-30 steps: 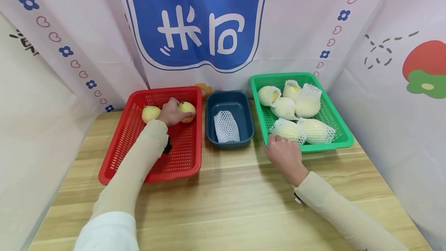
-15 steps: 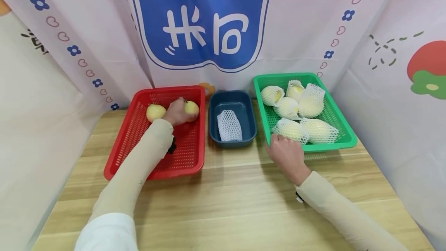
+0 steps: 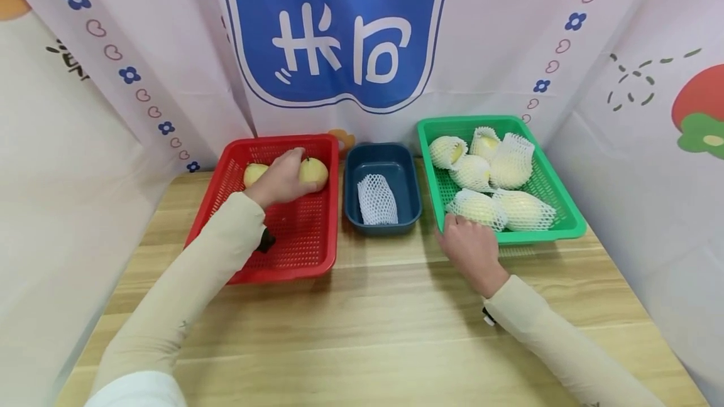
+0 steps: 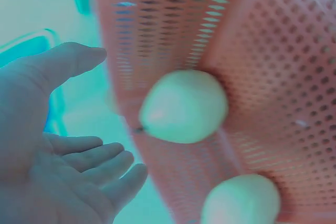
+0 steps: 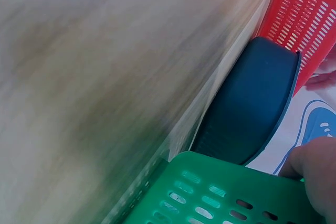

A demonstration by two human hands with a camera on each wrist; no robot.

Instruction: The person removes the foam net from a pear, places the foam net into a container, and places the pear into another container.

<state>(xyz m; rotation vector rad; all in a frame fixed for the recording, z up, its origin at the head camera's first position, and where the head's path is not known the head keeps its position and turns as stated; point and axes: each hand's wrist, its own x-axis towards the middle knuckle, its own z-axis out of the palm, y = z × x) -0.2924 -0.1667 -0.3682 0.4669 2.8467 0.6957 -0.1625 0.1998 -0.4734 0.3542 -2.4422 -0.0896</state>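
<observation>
My left hand (image 3: 281, 178) has lifted slightly, empty, thumb spread, perhaps to span a pear (image 3: 315, 173); my right hand (image 3: 471, 249) grips the basket (image 3: 540, 236), probably steadying it.

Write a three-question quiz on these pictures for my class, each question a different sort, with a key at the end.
1. Count: How many netted fruits lie in the green basket?

2. True or false: The fruits in the red basket are unwrapped.

3. Multiple choice: What does the right hand hold?
A) the red basket
B) the rim of the green basket
C) the blue tray

Key:
1. Six
2. True
3. B
</observation>
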